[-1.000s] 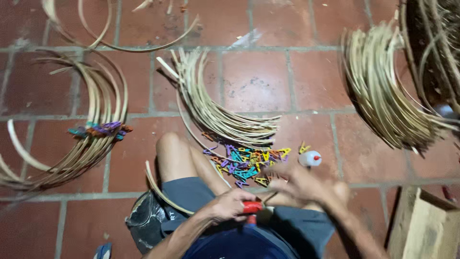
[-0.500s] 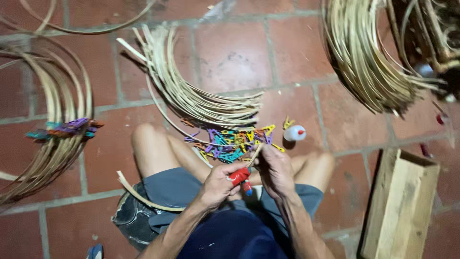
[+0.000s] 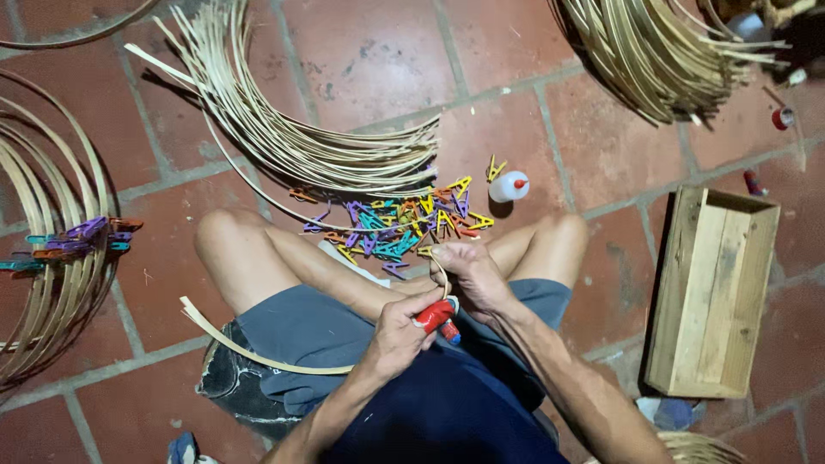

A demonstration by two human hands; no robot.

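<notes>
Floor: red tiles (image 3: 361, 60), strewn with coloured clips (image 3: 395, 225).
Left hand (image 3: 397, 337): closed on red-handled tool (image 3: 436, 318).
Right hand (image 3: 473, 277): pinched on bamboo strip (image 3: 258, 354).
Strip: judged light, springy; best held near its end.

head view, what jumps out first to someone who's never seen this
The heap of coloured clothes pegs on the red tile floor, just beyond the person's knees, catches the eye first. Behind it fans a big bundle of curved bamboo strips. Closer in, the left hand grips a red-handled tool against a thin strip that the right hand steadies.
</notes>
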